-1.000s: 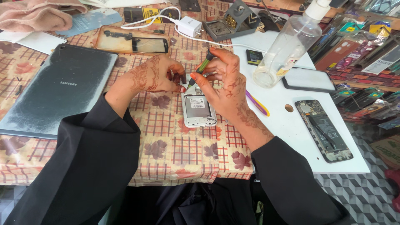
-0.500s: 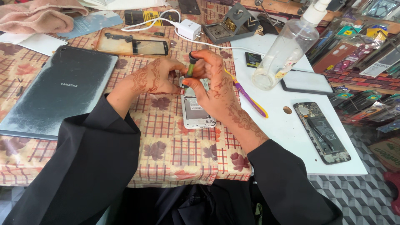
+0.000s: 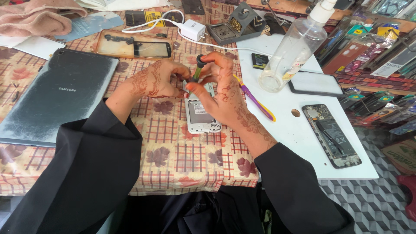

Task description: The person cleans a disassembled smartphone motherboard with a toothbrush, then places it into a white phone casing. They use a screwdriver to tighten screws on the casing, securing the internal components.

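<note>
over the open phone point(image 3: 202, 116), right hand point(image 3: 221, 93) pinches an upright screwdriver point(image 3: 198, 67); left hand point(image 3: 158, 80) curls beside.

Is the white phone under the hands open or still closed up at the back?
Open: the white phone lies with its back cover off, label and inner frame exposed.

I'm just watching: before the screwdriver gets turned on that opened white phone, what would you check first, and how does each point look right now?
1. Right hand grips the screwdriver: ok.
2. Left hand steadies the white phone: ok.
3. Tip seated in a screw: cannot tell, fingers hide it.
4. Screwdriver near upright: ok.
5. Phone flat on the checked tablecloth: ok.
6. Plastic bottle clear of the hands: ok.
</note>
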Demonstrator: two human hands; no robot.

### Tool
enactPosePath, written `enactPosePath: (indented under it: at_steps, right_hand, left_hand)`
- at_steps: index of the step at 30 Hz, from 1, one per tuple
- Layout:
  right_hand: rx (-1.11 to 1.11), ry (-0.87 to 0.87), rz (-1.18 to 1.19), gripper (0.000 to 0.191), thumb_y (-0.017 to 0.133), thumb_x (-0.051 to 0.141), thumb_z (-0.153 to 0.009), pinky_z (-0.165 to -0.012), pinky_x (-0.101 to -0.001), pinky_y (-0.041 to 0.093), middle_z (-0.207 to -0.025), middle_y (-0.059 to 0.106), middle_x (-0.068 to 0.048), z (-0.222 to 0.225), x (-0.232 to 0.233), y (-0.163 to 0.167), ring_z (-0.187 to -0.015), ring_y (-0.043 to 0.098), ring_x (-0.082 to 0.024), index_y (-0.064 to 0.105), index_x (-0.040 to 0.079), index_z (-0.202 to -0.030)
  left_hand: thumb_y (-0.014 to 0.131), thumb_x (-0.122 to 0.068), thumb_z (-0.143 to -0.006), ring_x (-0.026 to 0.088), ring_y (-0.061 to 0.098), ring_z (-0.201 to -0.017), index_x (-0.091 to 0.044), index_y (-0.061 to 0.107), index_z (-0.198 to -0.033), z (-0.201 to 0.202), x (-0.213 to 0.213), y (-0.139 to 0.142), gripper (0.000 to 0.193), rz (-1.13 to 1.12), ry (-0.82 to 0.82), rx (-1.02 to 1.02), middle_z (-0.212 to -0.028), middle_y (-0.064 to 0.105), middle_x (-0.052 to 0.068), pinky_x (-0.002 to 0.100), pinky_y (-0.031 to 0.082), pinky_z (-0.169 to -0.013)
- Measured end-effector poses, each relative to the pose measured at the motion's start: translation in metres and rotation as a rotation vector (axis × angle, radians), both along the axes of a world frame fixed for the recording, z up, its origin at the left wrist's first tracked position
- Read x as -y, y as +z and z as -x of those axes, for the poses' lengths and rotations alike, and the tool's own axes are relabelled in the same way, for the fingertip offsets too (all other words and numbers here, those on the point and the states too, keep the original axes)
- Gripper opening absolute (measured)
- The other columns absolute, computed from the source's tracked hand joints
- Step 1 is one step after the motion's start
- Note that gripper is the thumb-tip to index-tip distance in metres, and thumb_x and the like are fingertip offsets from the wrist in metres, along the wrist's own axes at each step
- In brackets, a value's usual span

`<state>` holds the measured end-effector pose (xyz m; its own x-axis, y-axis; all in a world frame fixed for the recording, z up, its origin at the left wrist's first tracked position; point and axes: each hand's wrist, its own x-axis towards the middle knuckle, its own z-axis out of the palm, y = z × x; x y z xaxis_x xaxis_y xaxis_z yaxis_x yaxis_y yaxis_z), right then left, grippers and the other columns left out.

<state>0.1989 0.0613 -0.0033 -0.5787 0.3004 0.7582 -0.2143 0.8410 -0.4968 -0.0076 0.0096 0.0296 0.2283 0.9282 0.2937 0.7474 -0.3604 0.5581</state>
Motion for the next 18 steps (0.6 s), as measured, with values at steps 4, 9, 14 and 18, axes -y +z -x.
enactPosePath:
  at_steps: [4,9,14,18]
  right_hand:
    - [-0.001,0.114,0.120,0.045,0.060,-0.001,-0.113,-0.098,-0.0310,0.059,-0.112,0.069,-0.010,0.0022,0.0001,-0.0015,-0.104,0.071,-0.016,0.029,0.010,-0.144]
    - [0.037,-0.061,0.097,0.060,0.076,0.000,-0.101,-0.087,-0.0322,0.061,-0.100,0.068,-0.011,0.0007,-0.0005,0.0005,-0.095,0.072,-0.018,0.035,0.009,-0.143]
    - [-0.010,0.120,0.070,0.047,0.057,-0.005,-0.112,-0.103,-0.0339,0.058,-0.118,0.068,-0.014,-0.0022,0.0013,0.0012,-0.112,0.071,-0.020,0.029,0.008,-0.146]
    - [-0.019,0.032,0.076,0.050,0.065,-0.003,-0.108,-0.095,-0.0321,0.061,-0.111,0.072,-0.010,0.0014,-0.0004,0.0012,-0.104,0.072,-0.017,0.034,0.008,-0.146]
  left_hand:
    - [0.090,-0.024,-0.062,0.023,0.070,-0.090,-0.005,0.076,-0.110,-0.0004,-0.0003,-0.0004,0.054,0.009,-0.023,-0.003,-0.098,0.075,0.009,0.036,0.054,-0.079]
    - [0.092,-0.025,-0.059,0.023,0.070,-0.090,-0.004,0.073,-0.112,-0.0027,0.0003,-0.0011,0.060,0.002,-0.023,0.002,-0.096,0.074,0.011,0.036,0.054,-0.080]
    - [0.088,-0.026,-0.068,0.023,0.070,-0.086,-0.003,0.072,-0.107,-0.0063,0.0018,-0.0018,0.048,0.039,0.005,0.027,-0.092,0.074,0.010,0.036,0.054,-0.079]
    - [0.088,-0.024,-0.067,0.024,0.067,-0.082,-0.002,0.072,-0.100,-0.0093,0.0002,-0.0035,0.043,0.018,0.014,-0.001,-0.090,0.070,0.010,0.038,0.053,-0.075]
